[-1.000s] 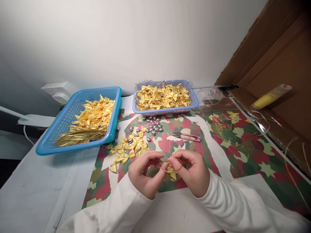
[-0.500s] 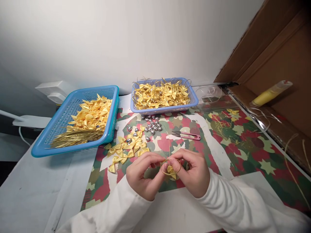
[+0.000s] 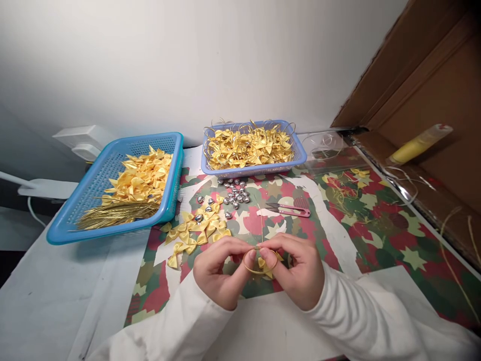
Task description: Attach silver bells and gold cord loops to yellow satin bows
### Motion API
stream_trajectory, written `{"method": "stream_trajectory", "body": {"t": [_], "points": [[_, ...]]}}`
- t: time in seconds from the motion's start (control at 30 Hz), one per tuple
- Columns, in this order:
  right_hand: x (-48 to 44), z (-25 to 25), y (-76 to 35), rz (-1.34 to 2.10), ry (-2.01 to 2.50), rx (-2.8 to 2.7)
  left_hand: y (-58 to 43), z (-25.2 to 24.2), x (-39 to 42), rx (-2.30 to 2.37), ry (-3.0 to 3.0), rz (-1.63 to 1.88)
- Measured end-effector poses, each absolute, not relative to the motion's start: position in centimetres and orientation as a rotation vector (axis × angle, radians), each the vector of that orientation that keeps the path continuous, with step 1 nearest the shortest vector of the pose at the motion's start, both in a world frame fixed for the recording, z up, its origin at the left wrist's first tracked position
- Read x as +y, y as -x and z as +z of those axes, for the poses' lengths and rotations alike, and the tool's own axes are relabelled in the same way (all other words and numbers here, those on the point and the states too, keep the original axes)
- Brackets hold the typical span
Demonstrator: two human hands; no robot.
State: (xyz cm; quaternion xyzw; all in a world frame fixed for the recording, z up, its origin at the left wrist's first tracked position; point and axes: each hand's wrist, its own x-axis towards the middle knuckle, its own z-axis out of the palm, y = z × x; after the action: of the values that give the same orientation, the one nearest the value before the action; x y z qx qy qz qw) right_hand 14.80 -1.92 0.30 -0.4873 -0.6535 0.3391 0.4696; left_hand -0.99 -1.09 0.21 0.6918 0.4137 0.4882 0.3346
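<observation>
Close to the table's front, my left hand [image 3: 220, 271] and my right hand [image 3: 298, 268] pinch a loop of gold cord [image 3: 259, 272] between thumbs and forefingers. One straight end of the cord sticks up beyond the fingertips. Behind the loop, a yellow ribbon bow [image 3: 266, 265] shows partly under my right thumb; whether it is tied to the cord I cannot tell. Loose yellow bows [image 3: 203, 230] lie left of my hands, with small silver bells [image 3: 236, 193] past them. Pink thread snips [image 3: 289, 209] rest just beyond my fingers.
A blue basket [image 3: 71, 213] at left holds yellow bows and a bundle of gold cords [image 3: 120, 214]. Another basket [image 3: 248, 173] at the back is heaped with bows on cord loops. Thread scraps [image 3: 343, 193] lie at right, near a cardboard box [image 3: 424, 95] and a yellow tube [image 3: 419, 145].
The cord loop has tilted and slid slightly left, and my fingertips have drawn closer together at its top. The baskets, bells and snips stay where they were.
</observation>
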Motion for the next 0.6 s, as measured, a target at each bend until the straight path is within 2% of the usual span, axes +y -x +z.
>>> {"method": "stream_trajectory", "body": {"t": [0.2,0.37,0.47,0.6], "points": [[-1.9,0.6,-15.0,0.828,1.188,-1.623,1.1,0.2,-1.0,1.120,-1.822,1.201],[-1.5,0.8,-15.2,0.815,1.218,-1.639,0.6,0.0,-0.9,1.246,-2.089,0.837],[-1.1,0.7,-15.5,0.833,1.288,-1.660,0.4,-0.8,-1.0,1.399,-2.201,0.730],[-0.4,0.8,-16.1,0.867,1.483,-1.754,0.5,-1.9,-0.9,1.379,-2.261,0.601]]}}
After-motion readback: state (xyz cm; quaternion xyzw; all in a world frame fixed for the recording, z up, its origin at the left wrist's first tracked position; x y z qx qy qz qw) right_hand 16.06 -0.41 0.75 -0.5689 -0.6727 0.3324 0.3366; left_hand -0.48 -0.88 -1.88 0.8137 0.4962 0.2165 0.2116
